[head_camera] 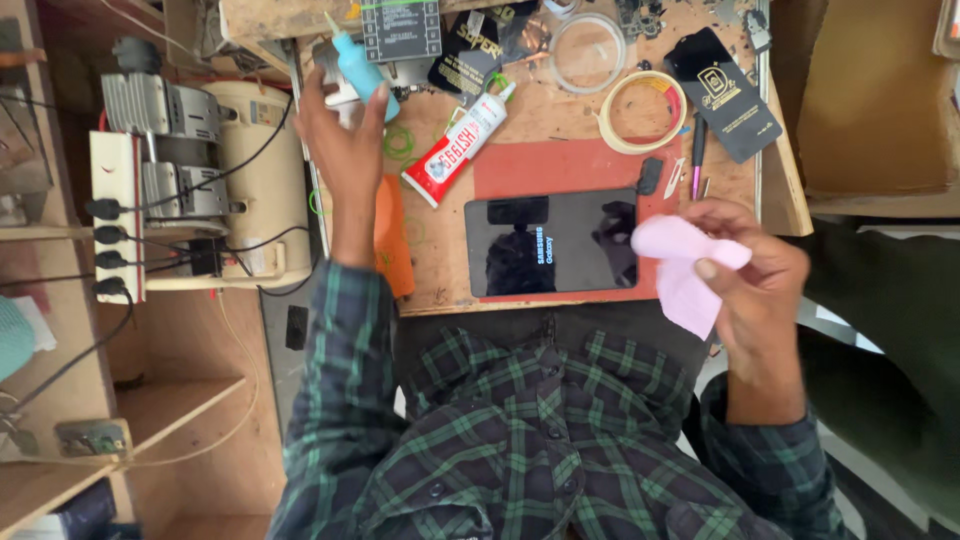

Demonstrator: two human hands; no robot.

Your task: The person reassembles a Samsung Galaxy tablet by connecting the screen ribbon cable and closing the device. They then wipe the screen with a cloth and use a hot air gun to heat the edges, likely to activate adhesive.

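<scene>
1. Head view, left side: the left hand (345,135) is reaching up over the wooden workbench (560,115) and its fingers are closing around a small blue squeeze bottle (360,65) with a thin pointed nozzle. The bottle is tilting a little, with the nozzle pointing up and to the left. The thumb is lying against the right side of the bottle, so the hand is narrow, gripping it.

2. Head view, right side: the right hand (755,270) is holding a pale pink cloth (685,265) between the thumb and the curled fingers. The cloth is crumpled and part of it is hanging down below the hand. The hand is hovering at the right edge of a dark tablet (550,245); I cannot tell if the cloth is touching the screen.

3. Head view, middle: the tablet is lying flat on a red mat (570,165), with its screen facing up and showing reflections. A red and white glue tube (458,145) is lying slanted just beside the upper left corner of the mat, between the two hands.

4. Head view, other things: a roll of pale tape (643,112) and a clear round ring (587,52) are lying above the mat. A cream-coloured machine (262,180) with black cables is standing to the left of the bench. The person is wearing a green checked shirt (520,430).
</scene>
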